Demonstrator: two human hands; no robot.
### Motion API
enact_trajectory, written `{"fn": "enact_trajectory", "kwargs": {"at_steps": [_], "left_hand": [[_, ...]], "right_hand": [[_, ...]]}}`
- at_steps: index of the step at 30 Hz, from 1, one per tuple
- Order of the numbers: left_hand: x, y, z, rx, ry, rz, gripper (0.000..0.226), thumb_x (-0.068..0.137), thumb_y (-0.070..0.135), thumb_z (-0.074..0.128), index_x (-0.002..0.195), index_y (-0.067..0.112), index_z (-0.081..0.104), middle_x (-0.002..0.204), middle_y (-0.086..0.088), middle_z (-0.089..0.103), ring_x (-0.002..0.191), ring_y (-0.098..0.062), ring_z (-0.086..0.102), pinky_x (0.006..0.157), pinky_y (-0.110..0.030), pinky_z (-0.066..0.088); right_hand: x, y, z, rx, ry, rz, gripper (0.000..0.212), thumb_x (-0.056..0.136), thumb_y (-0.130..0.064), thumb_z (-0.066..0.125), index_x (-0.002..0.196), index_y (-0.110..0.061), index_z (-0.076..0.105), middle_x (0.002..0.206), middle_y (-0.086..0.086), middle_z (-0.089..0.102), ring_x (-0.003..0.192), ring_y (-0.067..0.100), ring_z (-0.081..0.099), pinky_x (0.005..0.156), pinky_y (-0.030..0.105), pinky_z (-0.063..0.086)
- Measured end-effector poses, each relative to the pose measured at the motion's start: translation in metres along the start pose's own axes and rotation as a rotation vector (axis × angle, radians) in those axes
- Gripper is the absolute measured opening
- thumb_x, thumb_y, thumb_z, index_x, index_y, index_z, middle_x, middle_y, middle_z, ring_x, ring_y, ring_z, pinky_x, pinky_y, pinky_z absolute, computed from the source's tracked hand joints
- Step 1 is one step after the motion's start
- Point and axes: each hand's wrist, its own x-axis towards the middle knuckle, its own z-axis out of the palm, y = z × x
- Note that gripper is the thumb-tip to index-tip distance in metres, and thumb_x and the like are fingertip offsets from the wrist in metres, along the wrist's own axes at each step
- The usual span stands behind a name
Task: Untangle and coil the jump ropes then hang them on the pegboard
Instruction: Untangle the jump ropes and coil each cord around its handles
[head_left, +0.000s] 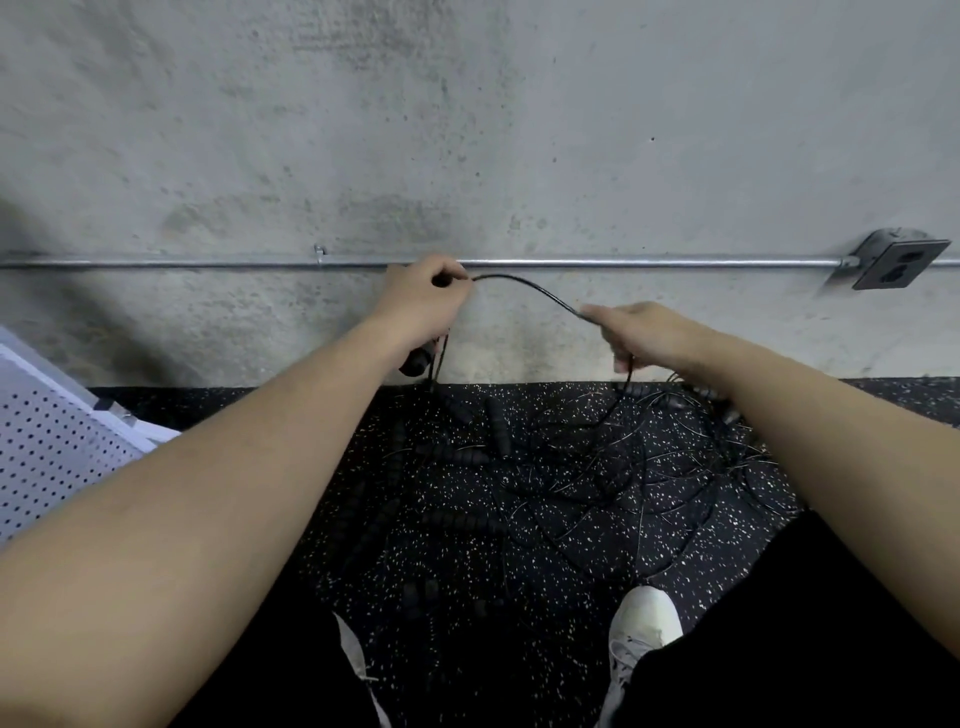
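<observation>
Between the two hands a black jump rope (530, 288) is arching in front of the grey wall (467, 130). The left hand (423, 301) is closing its grip around one part of this rope, with a black handle (415, 361) and a few strands hanging under the fist, so I think a coil is only beginning there. The right hand (647, 332) is pinching the same rope a little lower and to the side; its fingers are blurred, but the cord is passing through them and going down to the floor.

Below the hands, the other ropes (597, 467) are lying in one loose tangle on the speckled black floor (363, 519), with several ribbed handles mixed among the thin cords. It is hard to say how many ropes are there. This pile is not yet sorted, so most of the untangling is left to do.

At the left edge a white pegboard (47, 457) is leaning near the wall, and nothing is hanging on the part that is showing. So, in my judgement, the task is in an early stage: one rope is being pulled out, no finished coil is showing, and the hanging is not started.

A metal pipe (649, 261) is running along the wall to an outlet box (893, 262). A white shoe (647, 621) is standing just beside the pile.
</observation>
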Motion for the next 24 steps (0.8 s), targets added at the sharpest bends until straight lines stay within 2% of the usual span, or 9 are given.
{"fn": "enact_trajectory", "kwargs": {"at_steps": [2, 4, 8, 12, 15, 17, 20, 22, 24], "left_hand": [[-0.002, 0.001, 0.005, -0.001, -0.025, 0.02, 0.021, 0.1, 0.029, 0.058, 0.121, 0.031, 0.062, 0.093, -0.004, 0.059, 0.053, -0.016, 0.054, 0.036, -0.02, 0.04], [-0.006, 0.007, 0.013, 0.028, -0.033, 0.083, 0.025, 0.099, 0.031, 0.057, 0.123, 0.035, 0.063, 0.112, -0.006, 0.058, 0.059, -0.022, 0.062, 0.038, -0.02, 0.043], [-0.021, 0.023, 0.036, 0.14, -0.149, 0.231, 0.029, 0.102, 0.047, 0.052, 0.127, 0.039, 0.063, 0.127, -0.005, 0.047, 0.069, -0.032, 0.073, 0.04, -0.023, 0.049], [-0.025, 0.027, 0.039, 0.232, -0.185, 0.28, 0.026, 0.104, 0.048, 0.049, 0.108, 0.031, 0.069, 0.124, 0.0, 0.043, 0.07, -0.02, 0.066, 0.045, -0.02, 0.051], [-0.023, 0.026, 0.034, 0.245, -0.173, 0.327, 0.028, 0.104, 0.045, 0.049, 0.089, 0.03, 0.065, 0.114, 0.002, 0.043, 0.061, -0.019, 0.059, 0.044, -0.021, 0.05], [-0.018, 0.023, 0.031, 0.192, -0.119, 0.323, 0.03, 0.105, 0.042, 0.047, 0.082, 0.028, 0.061, 0.107, -0.006, 0.047, 0.058, -0.02, 0.058, 0.041, -0.02, 0.047], [-0.007, 0.021, 0.016, 0.024, 0.034, 0.225, 0.03, 0.105, 0.04, 0.049, 0.079, 0.031, 0.058, 0.103, -0.019, 0.054, 0.053, -0.018, 0.057, 0.04, -0.022, 0.045], [0.0, 0.016, 0.001, -0.09, 0.127, 0.12, 0.029, 0.105, 0.039, 0.05, 0.079, 0.028, 0.058, 0.087, -0.02, 0.056, 0.041, -0.015, 0.051, 0.039, -0.023, 0.041], [0.003, 0.009, -0.011, -0.071, 0.102, 0.039, 0.023, 0.104, 0.039, 0.052, 0.086, 0.028, 0.061, 0.073, -0.013, 0.055, 0.04, -0.019, 0.048, 0.041, -0.023, 0.039]], "right_hand": [[0.001, -0.009, -0.003, 0.12, 0.145, -0.028, 0.045, 0.096, -0.056, 0.056, 0.069, -0.021, 0.049, 0.068, 0.004, 0.047, 0.067, 0.021, 0.049, 0.081, 0.038, 0.057], [0.001, -0.018, 0.0, 0.13, 0.192, -0.067, 0.047, 0.092, -0.055, 0.063, 0.065, -0.024, 0.041, 0.065, 0.001, 0.041, 0.062, 0.019, 0.042, 0.066, 0.028, 0.042], [0.0, -0.038, 0.015, 0.068, 0.22, -0.179, 0.046, 0.097, -0.048, 0.058, 0.063, -0.023, 0.04, 0.049, -0.011, 0.034, 0.041, 0.005, 0.031, 0.048, 0.027, 0.026], [-0.003, -0.048, 0.019, 0.101, 0.247, -0.244, 0.046, 0.1, -0.055, 0.048, 0.069, -0.023, 0.041, 0.061, -0.004, 0.039, 0.052, 0.011, 0.035, 0.056, 0.03, 0.03], [-0.005, -0.042, 0.018, 0.23, 0.109, -0.209, 0.051, 0.102, -0.059, 0.04, 0.066, -0.023, 0.042, 0.056, -0.007, 0.04, 0.05, 0.012, 0.033, 0.053, 0.029, 0.03], [-0.007, -0.036, 0.017, 0.308, -0.018, -0.185, 0.057, 0.102, -0.062, 0.033, 0.07, -0.019, 0.05, 0.054, -0.002, 0.046, 0.049, 0.014, 0.041, 0.058, 0.032, 0.044], [-0.008, -0.022, 0.015, 0.155, -0.157, -0.069, 0.072, 0.1, -0.07, 0.018, 0.08, -0.017, 0.061, 0.08, 0.012, 0.071, 0.08, 0.023, 0.065, 0.091, 0.042, 0.051], [-0.007, -0.009, 0.013, -0.007, -0.213, 0.01, 0.074, 0.102, -0.066, 0.013, 0.081, -0.015, 0.062, 0.095, 0.012, 0.076, 0.088, 0.022, 0.067, 0.094, 0.04, 0.046], [-0.007, 0.001, 0.009, -0.1, -0.224, 0.064, 0.067, 0.104, -0.062, 0.017, 0.074, -0.017, 0.056, 0.089, 0.012, 0.076, 0.078, 0.02, 0.065, 0.091, 0.04, 0.045]]}}
